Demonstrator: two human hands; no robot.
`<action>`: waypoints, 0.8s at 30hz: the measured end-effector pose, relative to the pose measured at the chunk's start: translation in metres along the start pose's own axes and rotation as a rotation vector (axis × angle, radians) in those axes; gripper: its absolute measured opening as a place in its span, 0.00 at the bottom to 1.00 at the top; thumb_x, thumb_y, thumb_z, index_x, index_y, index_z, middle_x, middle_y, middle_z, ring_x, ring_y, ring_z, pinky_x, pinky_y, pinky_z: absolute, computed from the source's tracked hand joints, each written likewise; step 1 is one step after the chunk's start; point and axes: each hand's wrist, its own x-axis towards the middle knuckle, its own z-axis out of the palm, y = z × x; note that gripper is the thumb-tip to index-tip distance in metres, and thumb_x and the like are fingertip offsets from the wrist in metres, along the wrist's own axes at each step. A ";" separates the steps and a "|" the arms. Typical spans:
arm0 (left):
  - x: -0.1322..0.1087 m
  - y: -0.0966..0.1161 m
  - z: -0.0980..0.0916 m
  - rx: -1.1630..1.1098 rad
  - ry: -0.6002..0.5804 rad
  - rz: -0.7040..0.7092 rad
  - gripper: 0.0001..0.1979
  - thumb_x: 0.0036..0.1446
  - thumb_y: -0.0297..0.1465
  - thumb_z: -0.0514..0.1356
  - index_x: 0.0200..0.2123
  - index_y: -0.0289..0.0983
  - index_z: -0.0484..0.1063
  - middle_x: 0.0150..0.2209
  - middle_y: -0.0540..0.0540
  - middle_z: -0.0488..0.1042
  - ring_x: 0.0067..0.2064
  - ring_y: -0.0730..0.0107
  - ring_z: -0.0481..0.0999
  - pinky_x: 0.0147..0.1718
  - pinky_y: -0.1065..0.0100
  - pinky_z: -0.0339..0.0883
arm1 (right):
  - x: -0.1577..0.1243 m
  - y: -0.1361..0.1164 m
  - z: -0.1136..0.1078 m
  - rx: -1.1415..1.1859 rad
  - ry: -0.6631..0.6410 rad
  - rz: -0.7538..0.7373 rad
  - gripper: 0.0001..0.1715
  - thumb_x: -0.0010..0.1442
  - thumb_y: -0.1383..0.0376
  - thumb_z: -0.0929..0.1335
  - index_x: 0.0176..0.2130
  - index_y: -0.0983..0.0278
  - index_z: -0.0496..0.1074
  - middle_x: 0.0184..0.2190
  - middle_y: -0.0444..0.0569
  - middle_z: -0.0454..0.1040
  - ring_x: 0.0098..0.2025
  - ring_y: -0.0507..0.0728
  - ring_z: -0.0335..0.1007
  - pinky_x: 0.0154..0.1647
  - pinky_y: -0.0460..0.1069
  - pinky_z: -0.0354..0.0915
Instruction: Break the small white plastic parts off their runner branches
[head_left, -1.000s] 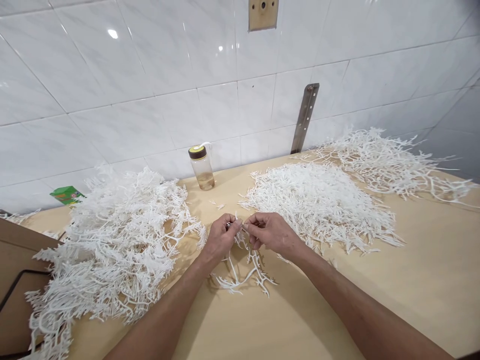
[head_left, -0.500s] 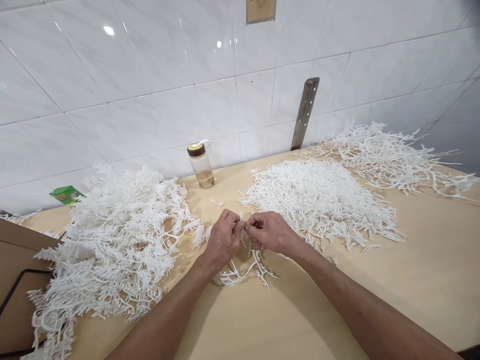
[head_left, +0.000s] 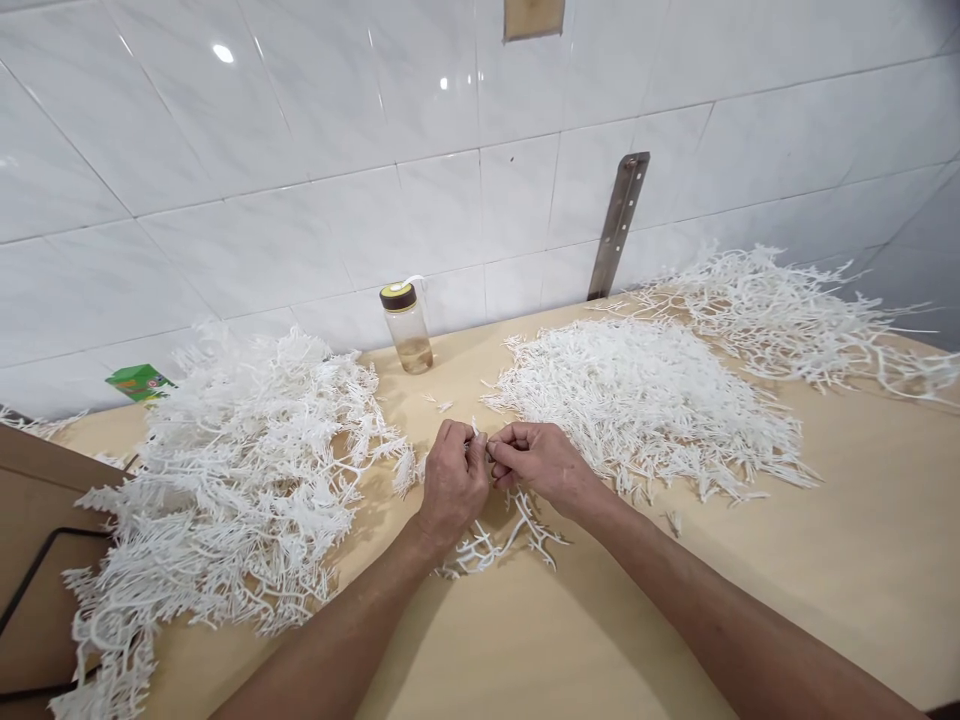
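Observation:
My left hand (head_left: 455, 478) and my right hand (head_left: 540, 462) meet at the middle of the table, fingertips pinched close together. Between them is a white branching plastic piece, its tip just showing above my left fingers; most of it is hidden by the fingers. Below the hands, a bare white branched stem (head_left: 517, 530) shows over the table; I cannot tell whether it joins what I pinch. To the left rises a big tangled heap of white branched pieces (head_left: 247, 490). Just beyond my right hand lies a flatter pile of short white sprigs (head_left: 645, 400).
A lidded bottle with some brownish liquid (head_left: 409, 335) stands near the tiled wall. Bare white stems (head_left: 795, 320) lie at the back right. A metal bracket (head_left: 619, 225) leans against the wall. A green packet (head_left: 139, 381) and a brown box (head_left: 45, 560) are at the left.
The view has shifted slightly. Both hands stay together, with the fingertips drawn a little closer. The bare stem below them has moved slightly right.

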 end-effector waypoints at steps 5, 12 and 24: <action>-0.002 0.001 -0.002 0.122 -0.023 0.078 0.10 0.66 0.28 0.51 0.29 0.40 0.59 0.30 0.49 0.63 0.28 0.71 0.63 0.27 0.70 0.58 | -0.002 -0.002 0.003 -0.029 0.001 -0.007 0.05 0.53 0.66 0.68 0.28 0.64 0.74 0.22 0.44 0.77 0.26 0.54 0.77 0.29 0.47 0.75; 0.006 0.009 -0.012 0.062 0.017 0.242 0.10 0.67 0.29 0.50 0.30 0.39 0.60 0.31 0.48 0.64 0.30 0.70 0.63 0.27 0.70 0.58 | -0.004 -0.015 -0.006 -0.255 0.188 0.042 0.03 0.52 0.69 0.66 0.27 0.63 0.70 0.19 0.43 0.76 0.21 0.56 0.77 0.22 0.47 0.72; 0.011 -0.006 -0.007 -0.627 -0.220 -0.513 0.19 0.53 0.47 0.64 0.28 0.36 0.70 0.20 0.55 0.60 0.21 0.79 0.56 0.21 0.74 0.51 | 0.001 -0.029 -0.055 -0.712 0.700 -0.385 0.09 0.54 0.67 0.66 0.37 0.64 0.72 0.31 0.51 0.77 0.29 0.57 0.74 0.35 0.52 0.68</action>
